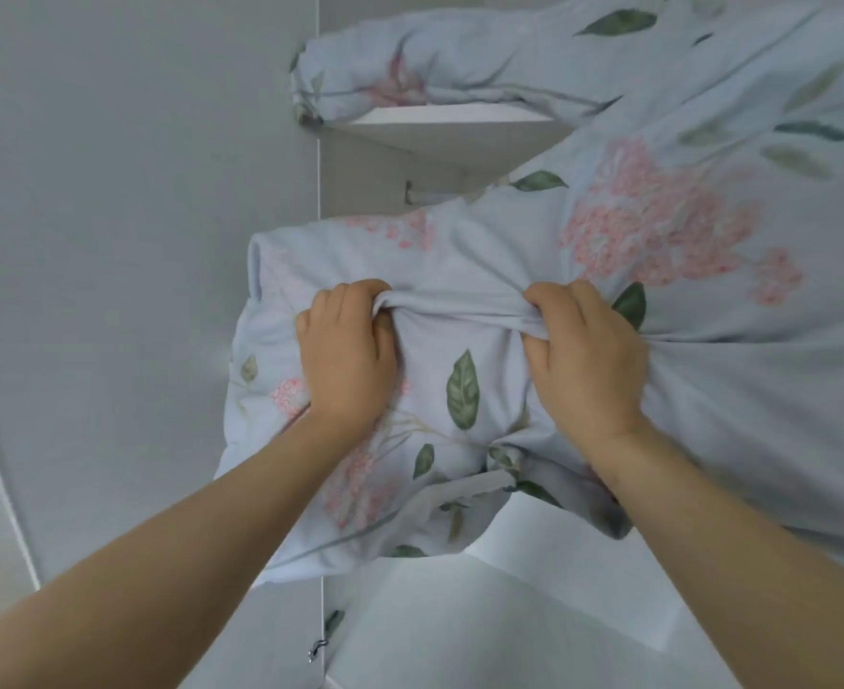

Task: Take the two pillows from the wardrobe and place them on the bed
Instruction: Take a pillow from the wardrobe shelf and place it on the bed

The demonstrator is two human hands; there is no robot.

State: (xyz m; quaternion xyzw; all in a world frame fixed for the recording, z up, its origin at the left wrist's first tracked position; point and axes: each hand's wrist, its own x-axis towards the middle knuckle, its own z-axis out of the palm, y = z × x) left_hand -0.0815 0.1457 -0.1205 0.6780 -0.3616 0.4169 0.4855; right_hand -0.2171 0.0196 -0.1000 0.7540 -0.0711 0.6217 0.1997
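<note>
A pale blue pillow [459, 390] printed with pink flowers and green leaves hangs half out of the open wardrobe, in front of me. My left hand [345, 350] and my right hand [584, 355] both clutch a bunched fold of its cover near the middle. Its right part [683, 231] stretches up and back into the wardrobe. On the upper shelf [449, 114] lies a second pillow [459, 67] in the same fabric, untouched. The bed is out of view.
The white wardrobe door [136, 241] stands open on the left, close to the pillow's left end. A lower white shelf surface [459, 614] lies beneath the pillow. A small metal fitting [316, 647] sits on the door edge low down.
</note>
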